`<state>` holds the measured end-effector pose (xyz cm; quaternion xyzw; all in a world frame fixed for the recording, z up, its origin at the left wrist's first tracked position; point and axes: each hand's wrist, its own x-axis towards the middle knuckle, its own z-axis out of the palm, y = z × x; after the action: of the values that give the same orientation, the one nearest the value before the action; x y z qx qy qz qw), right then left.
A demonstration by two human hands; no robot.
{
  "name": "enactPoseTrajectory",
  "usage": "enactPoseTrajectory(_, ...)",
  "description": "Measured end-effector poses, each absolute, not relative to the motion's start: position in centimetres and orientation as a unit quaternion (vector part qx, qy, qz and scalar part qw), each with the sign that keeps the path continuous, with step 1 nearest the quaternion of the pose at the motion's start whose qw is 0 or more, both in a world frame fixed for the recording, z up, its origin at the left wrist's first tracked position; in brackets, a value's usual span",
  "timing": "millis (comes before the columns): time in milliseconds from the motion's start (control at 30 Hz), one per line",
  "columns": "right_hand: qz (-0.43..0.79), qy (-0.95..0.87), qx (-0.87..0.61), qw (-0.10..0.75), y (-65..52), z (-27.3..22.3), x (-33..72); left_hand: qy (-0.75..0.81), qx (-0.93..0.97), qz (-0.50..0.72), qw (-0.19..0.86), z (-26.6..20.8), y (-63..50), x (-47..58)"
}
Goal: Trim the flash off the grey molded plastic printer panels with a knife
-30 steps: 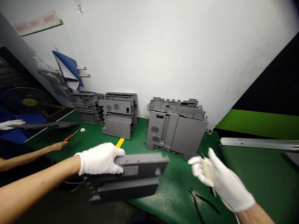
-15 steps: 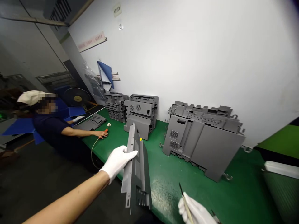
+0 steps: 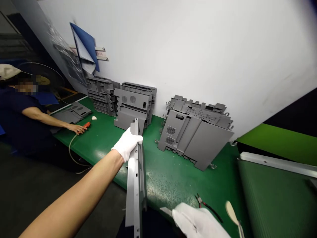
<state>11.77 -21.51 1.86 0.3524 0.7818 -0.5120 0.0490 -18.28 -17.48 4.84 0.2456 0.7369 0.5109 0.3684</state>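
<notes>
My left hand (image 3: 127,143), in a white glove, grips the upper part of a long grey plastic panel (image 3: 135,185), held edge-on in front of the table's near edge. Low in the view, my right hand (image 3: 195,221), also gloved, is closed around a knife, its handle hidden; the flat pale blade (image 3: 165,211) points left toward the panel without visible contact. Side cutters (image 3: 210,209) with dark and red handles lie just beyond my right hand. To their right is a cream-coloured tool (image 3: 232,213), partly cut off by the frame.
Several grey panels (image 3: 188,135) lean against the white wall on the green table (image 3: 170,178), with further stacks (image 3: 133,102) to the left. A co-worker's hand (image 3: 76,128) touches an orange tool (image 3: 87,124) with a hose. A green ribbed surface (image 3: 277,195) borders the right.
The view has swung right and down. The panel is turned more edge-on and hangs lower. My right hand has moved slightly left, its blade now pointing left; the side cutters show more fully.
</notes>
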Motion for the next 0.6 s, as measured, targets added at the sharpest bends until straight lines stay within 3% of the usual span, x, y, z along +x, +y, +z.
enactPoseTrajectory(300, -0.404, 0.845, 0.349, 0.019, -21.6, 5.4, 8.8, 0.796, 0.318, 0.453, 0.244, 1.8, -15.9, -17.8)
enactPoseTrajectory(600, -0.312, 0.876, 0.367, 0.016, -22.2, 4.9, 9.6, 0.778, 0.319, 0.467, 0.273, 1.6, -13.8, -19.1)
